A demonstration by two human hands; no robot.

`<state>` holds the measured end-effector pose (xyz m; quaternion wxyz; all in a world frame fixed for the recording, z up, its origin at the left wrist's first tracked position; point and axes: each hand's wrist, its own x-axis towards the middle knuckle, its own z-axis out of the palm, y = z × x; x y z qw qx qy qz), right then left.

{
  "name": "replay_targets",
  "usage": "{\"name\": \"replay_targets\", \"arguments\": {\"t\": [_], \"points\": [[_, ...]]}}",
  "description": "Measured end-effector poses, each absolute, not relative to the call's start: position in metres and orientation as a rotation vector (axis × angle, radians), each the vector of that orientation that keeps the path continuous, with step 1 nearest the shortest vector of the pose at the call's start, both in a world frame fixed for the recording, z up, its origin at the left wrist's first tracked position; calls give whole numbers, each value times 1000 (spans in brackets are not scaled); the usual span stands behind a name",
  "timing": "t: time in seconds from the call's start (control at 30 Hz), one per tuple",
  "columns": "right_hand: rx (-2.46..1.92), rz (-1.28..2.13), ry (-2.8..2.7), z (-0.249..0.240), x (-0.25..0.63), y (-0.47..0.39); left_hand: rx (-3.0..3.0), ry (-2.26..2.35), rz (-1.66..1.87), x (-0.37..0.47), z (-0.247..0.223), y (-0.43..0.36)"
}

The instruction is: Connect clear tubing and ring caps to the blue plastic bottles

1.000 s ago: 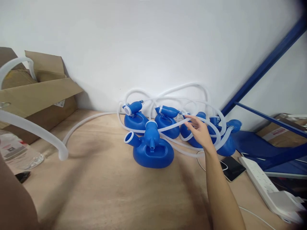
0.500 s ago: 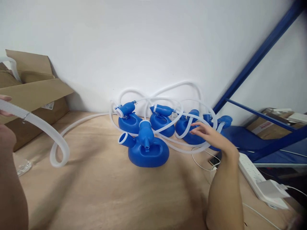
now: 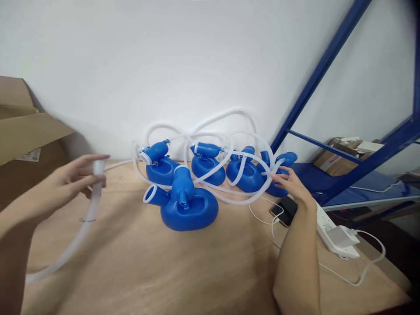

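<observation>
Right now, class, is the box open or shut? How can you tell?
The box is open: far flap up, near flap leaning outward.

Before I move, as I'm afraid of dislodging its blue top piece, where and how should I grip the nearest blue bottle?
I'd grip the bottle by its rounded right end, coming from the right: that end is bare and smoothly curved, while the open neck juts left and the top piece sits over the middle.
</observation>
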<state>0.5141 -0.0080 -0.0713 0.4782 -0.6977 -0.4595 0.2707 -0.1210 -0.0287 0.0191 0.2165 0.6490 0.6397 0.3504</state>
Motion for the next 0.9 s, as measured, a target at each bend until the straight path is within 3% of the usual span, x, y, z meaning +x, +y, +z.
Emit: {"name": "replay_targets", "arguments": {"t": [0.17, 0.37, 0.53, 0.67, 0.9], "points": [[-1737, 594, -1093, -64, 514, -9, 1801, 1619, 841, -111, 10, -29], [-1793, -52, -1286, -26, 473, -8, 1837, 1606, 710, -112, 9, -28], [-1627, -54, -1856, -14, 390, 43, 1870, 1634, 732, -119, 12, -28], [-1636, -93, -1916, 5, 350, 123, 1887, 1645, 710, -127, 12, -27], [-1950, 355, -2172, 28, 329, 233, 1939, 1626, 623, -149, 15, -33]]}}
